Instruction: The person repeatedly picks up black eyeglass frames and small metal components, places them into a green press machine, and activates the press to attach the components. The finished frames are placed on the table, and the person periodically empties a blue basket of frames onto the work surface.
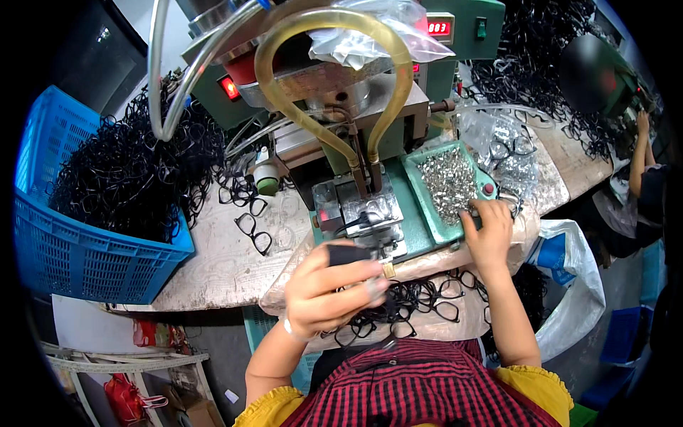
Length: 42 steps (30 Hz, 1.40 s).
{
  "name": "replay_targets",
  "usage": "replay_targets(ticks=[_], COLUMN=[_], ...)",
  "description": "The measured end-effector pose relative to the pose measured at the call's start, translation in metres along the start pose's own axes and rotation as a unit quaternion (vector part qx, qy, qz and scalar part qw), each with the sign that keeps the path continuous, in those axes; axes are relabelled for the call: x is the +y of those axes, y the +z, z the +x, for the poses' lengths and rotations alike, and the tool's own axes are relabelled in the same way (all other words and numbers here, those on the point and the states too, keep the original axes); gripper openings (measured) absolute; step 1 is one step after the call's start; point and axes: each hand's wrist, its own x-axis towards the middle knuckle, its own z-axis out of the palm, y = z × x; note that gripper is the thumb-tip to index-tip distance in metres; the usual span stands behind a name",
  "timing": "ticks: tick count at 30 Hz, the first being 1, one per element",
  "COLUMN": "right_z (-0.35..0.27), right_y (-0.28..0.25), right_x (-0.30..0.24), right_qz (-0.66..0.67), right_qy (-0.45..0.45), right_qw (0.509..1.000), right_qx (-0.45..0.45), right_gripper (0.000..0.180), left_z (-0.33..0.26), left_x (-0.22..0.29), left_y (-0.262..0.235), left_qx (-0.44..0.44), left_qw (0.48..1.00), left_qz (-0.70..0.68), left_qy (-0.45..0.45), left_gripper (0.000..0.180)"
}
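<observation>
Left hand (331,292) blurred, fingers curled just near side of metal fixture (388,202); dark piece (366,220), likely glasses frame, at fixture. Can't tell whether I grip it. Right hand (492,233) bent over near right corner of green tray (420,196), thumb by small metal parts (445,181); can't tell if I pinch one. Piece at fixture seems unfinished, my judgement. Plenty left, likely: black frames (420,295) near me, more heaped in blue crate (92,250) at left. Which are done, can't tell.
</observation>
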Motion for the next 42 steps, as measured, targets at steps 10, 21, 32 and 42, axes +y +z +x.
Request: replay_targets(ticks=[10, 21, 32, 42], right_z=[0.044, 0.029, 0.047, 0.041], right_y=[0.035, 0.041, 0.046, 0.033], right_x=[-0.017, 0.024, -0.043, -0.024], right_qz=[0.057, 0.431, 0.437, 0.229], right_qy=[-0.075, 0.193, 0.160, 0.032], right_qw=[0.996, 0.878, 0.884, 0.973], right_qx=[0.000, 0.074, 0.035, 0.027], right_gripper=[0.011, 0.010, 0.014, 0.015], left_z=[0.005, -0.072, -0.129, -0.224], left_x=[-0.026, 0.018, -0.163, -0.306], left_y=[0.008, -0.019, -0.079, -0.250], left_qx=[-0.070, 0.079, -0.158, 0.251], left_qw=[0.997, 0.902, 0.797, 0.729], left_qz=[0.031, 0.396, 0.414, -0.302], left_qy=[0.004, -0.153, -0.409, -0.560], left_gripper=[0.020, 0.019, 0.019, 0.022])
